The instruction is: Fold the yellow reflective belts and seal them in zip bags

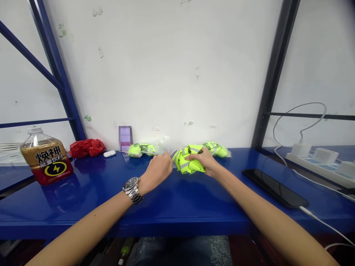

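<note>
Bundled in my right hand (203, 159) is a bright yellow reflective vest (187, 162) with silver stripes, held just above the blue table. My left hand (159, 168), wearing a metal watch (133, 189) on its wrist, is closed at the edge of a clear plastic zip bag (174, 152), beside the vest; the fingertips are partly hidden. Behind my left hand lies another yellow vest (140, 149) in clear plastic. A further bagged yellow vest (217, 149) rests against the wall side, just beyond my right hand.
On the left stand a large drink bottle (47, 157), a red plastic bag (87, 147) and a small white case (109, 153). A phone-like screen (125, 138) leans on the wall. To the right are a black phone (274, 187) on a cable and a power strip (318, 166).
</note>
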The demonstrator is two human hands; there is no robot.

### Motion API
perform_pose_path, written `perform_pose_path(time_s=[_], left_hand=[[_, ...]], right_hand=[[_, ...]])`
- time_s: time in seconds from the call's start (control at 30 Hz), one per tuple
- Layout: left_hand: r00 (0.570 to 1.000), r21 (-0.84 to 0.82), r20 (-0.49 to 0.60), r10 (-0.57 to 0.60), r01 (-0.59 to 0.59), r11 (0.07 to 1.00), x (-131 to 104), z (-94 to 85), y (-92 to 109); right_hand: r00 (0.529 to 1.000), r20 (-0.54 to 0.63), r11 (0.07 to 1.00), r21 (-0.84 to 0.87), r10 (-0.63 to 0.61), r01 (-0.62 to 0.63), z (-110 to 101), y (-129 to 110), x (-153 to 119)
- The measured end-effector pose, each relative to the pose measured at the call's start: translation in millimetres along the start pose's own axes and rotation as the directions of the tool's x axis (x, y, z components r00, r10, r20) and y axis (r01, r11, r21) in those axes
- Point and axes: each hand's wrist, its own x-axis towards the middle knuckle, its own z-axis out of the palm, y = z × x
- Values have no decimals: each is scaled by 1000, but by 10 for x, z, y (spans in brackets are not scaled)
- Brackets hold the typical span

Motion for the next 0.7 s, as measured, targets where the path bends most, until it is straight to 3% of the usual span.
perform_pose_path(time_s=[0.1, 0.23, 0.3, 0.37, 0.43, 0.57, 0.7], left_hand=[[999, 31, -17, 41, -40, 999, -60, -16, 37], [968, 52, -36, 247, -245, 968, -103, -81, 3], [913, 49, -79, 401, -398, 916, -92, -120, -91], [830, 33, -106, 548, -548, 836, -59, -139, -211], [782, 21, -109, 614, -616, 787, -9, -127, -317], [822, -42, -96, 562, -567, 823, 109, -10, -416], [887, -242, -8, 462, -450, 860, 167, 152, -444]], right_hand=[[997, -79, 994, -110, -14, 5, 23, 80, 31], [998, -38, 983, -180, -50, 42, 23, 122, 42], [999, 9, 985, -172, -33, 34, 6, 119, 41], [999, 41, 986, -162, -24, 30, -8, 108, 35], [998, 60, 986, -162, -23, 32, -6, 95, 21], [994, 110, 987, -160, -12, 30, 31, 68, -15], [994, 105, 991, -134, -13, 27, 19, 40, -8]])
